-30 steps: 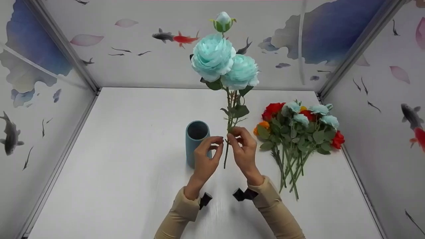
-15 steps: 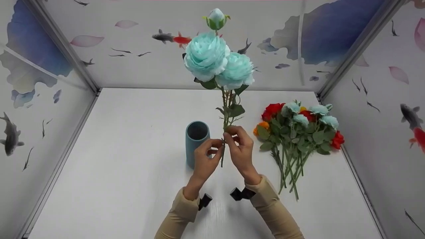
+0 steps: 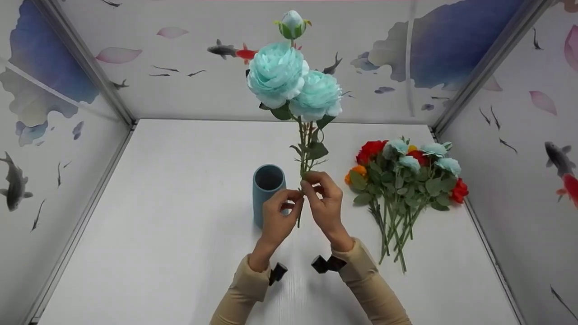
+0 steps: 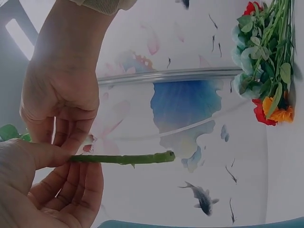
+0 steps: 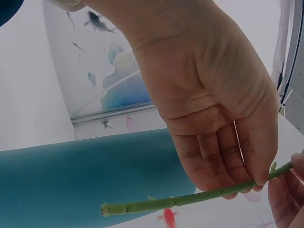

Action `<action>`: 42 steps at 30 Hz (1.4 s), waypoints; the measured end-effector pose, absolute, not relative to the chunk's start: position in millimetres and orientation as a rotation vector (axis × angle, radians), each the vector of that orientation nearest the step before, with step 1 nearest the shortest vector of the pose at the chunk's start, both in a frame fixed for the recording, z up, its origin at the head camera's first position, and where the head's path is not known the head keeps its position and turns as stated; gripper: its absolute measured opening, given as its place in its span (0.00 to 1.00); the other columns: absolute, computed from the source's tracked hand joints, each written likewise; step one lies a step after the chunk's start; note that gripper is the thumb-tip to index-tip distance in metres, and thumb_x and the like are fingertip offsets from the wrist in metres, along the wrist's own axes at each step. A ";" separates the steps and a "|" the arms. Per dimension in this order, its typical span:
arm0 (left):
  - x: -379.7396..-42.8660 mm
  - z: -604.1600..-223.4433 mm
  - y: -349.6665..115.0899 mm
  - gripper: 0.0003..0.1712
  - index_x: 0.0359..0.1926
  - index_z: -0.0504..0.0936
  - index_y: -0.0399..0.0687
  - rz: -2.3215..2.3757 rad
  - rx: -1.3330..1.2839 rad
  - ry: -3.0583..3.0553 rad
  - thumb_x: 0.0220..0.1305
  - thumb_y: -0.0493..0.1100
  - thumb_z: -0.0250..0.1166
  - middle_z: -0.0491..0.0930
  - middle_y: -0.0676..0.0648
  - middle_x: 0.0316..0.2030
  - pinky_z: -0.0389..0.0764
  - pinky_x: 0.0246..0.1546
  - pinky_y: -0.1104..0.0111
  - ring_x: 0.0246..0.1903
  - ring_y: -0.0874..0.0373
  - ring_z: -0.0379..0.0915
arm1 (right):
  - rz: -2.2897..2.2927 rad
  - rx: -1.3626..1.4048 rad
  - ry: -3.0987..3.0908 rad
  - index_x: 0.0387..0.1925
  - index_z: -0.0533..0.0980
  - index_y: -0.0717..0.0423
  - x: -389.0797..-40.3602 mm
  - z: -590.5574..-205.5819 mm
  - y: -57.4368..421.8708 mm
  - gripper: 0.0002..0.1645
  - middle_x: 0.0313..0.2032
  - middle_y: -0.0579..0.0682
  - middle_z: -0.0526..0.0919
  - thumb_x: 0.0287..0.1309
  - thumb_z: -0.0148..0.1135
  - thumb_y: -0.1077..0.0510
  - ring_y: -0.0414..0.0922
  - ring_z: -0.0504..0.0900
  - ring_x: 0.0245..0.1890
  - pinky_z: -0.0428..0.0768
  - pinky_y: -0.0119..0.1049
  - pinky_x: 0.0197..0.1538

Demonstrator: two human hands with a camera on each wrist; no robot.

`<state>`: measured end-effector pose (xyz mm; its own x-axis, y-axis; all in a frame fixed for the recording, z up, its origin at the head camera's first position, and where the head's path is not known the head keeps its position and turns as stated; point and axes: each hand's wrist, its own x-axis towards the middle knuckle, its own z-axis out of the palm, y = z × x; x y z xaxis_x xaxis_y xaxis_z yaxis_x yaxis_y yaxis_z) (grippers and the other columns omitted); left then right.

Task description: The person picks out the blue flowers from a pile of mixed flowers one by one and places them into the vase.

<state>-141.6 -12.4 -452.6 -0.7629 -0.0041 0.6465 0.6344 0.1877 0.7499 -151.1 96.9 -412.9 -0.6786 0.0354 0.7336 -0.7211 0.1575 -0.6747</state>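
Observation:
An artificial peony stem [image 3: 301, 140] stands upright before me, carrying two large pale-turquoise blooms [image 3: 276, 74] and a bud [image 3: 292, 25] on top. My right hand [image 3: 326, 206] pinches it below the leaves between thumb and fingers. Just beneath, the left hand [image 3: 279, 219] pinches the lower stem with its fingertips. In the left wrist view the bare green stem end [image 4: 137, 158] sticks out past the thumb; the right wrist view shows that cut end [image 5: 137, 206] too. A blue cylindrical vase [image 3: 262, 198] stands upright behind the left hand, which partly covers it.
To the right, a bunch of red, orange and pale-blue artificial flowers [image 3: 408, 180] lies on the white table [image 3: 180, 203], stems toward me. Walls printed with fish and petals [image 3: 180, 85] enclose the table at the back and both sides.
The right hand has moved left with the peony stem, bringing its lower part to the left hand's fingertips, which now pinch it. The vase and flower bunch have stayed put.

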 end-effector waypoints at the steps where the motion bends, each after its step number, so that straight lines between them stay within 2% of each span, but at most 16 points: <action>1: -143.9 -457.2 -12.0 0.07 0.34 0.80 0.31 -1.614 -0.589 -1.950 0.52 0.22 0.63 0.80 0.38 0.29 0.81 0.26 0.64 0.30 0.49 0.79 | 1.581 0.653 -1.824 0.32 0.74 0.72 -151.4 -413.3 97.3 0.09 0.26 0.61 0.75 0.48 0.56 0.81 0.41 0.75 0.28 0.74 0.28 0.30; 8: -153.4 -473.9 -13.5 0.08 0.34 0.82 0.36 -1.602 -0.570 -1.936 0.53 0.25 0.64 0.81 0.43 0.30 0.80 0.26 0.69 0.30 0.54 0.79 | 1.625 0.608 -1.841 0.35 0.75 0.75 -151.1 -414.1 101.2 0.09 0.28 0.64 0.77 0.50 0.57 0.80 0.38 0.77 0.29 0.76 0.27 0.33; 15: -143.9 -431.7 -19.5 0.07 0.31 0.80 0.30 -1.547 -0.566 -1.912 0.50 0.20 0.62 0.79 0.38 0.28 0.81 0.23 0.63 0.26 0.49 0.79 | 1.701 0.505 -1.860 0.37 0.74 0.78 -151.8 -428.6 116.7 0.08 0.28 0.65 0.76 0.52 0.54 0.80 0.39 0.77 0.28 0.76 0.27 0.33; 19: -148.2 -419.9 -24.2 0.07 0.31 0.79 0.29 -1.532 -0.582 -1.882 0.50 0.20 0.62 0.79 0.36 0.28 0.80 0.23 0.62 0.26 0.48 0.78 | 1.730 0.433 -1.869 0.37 0.74 0.78 -152.4 -441.7 129.8 0.07 0.28 0.66 0.76 0.55 0.54 0.79 0.41 0.76 0.28 0.76 0.27 0.32; 27: -159.1 -401.2 -34.3 0.05 0.30 0.78 0.27 -1.542 -0.609 -1.815 0.51 0.21 0.61 0.77 0.35 0.26 0.80 0.23 0.63 0.22 0.49 0.78 | 1.744 0.283 -1.932 0.36 0.75 0.76 -151.5 -468.2 158.5 0.06 0.27 0.66 0.75 0.57 0.55 0.75 0.42 0.75 0.27 0.75 0.27 0.31; 34: -162.9 -386.4 -40.9 0.04 0.31 0.78 0.27 -1.592 -0.554 -1.817 0.52 0.21 0.60 0.77 0.35 0.26 0.78 0.24 0.70 0.23 0.52 0.76 | 1.762 0.189 -1.949 0.37 0.75 0.78 -149.3 -485.2 178.5 0.07 0.27 0.69 0.75 0.58 0.55 0.74 0.44 0.75 0.26 0.75 0.27 0.31; 38: -174.4 -396.2 -44.4 0.05 0.32 0.78 0.27 -1.626 -0.546 -1.793 0.53 0.21 0.60 0.77 0.35 0.28 0.79 0.25 0.69 0.25 0.50 0.77 | 1.761 0.119 -1.951 0.37 0.75 0.78 -148.3 -492.5 189.7 0.07 0.28 0.68 0.75 0.58 0.55 0.73 0.44 0.76 0.26 0.77 0.29 0.32; 42: -184.6 -407.0 -48.6 0.05 0.33 0.79 0.29 -1.643 -0.536 -1.769 0.53 0.22 0.61 0.77 0.36 0.29 0.79 0.26 0.70 0.29 0.53 0.76 | 1.784 0.043 -1.930 0.37 0.75 0.77 -147.5 -499.2 200.5 0.07 0.28 0.68 0.75 0.59 0.56 0.72 0.45 0.76 0.26 0.77 0.29 0.32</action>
<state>-184.6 -48.6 -407.0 -0.7010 -0.1347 0.7003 0.6885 0.1284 0.7138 -147.5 200.5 -499.2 -0.8707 0.3105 0.3815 -0.3559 0.1379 -0.9243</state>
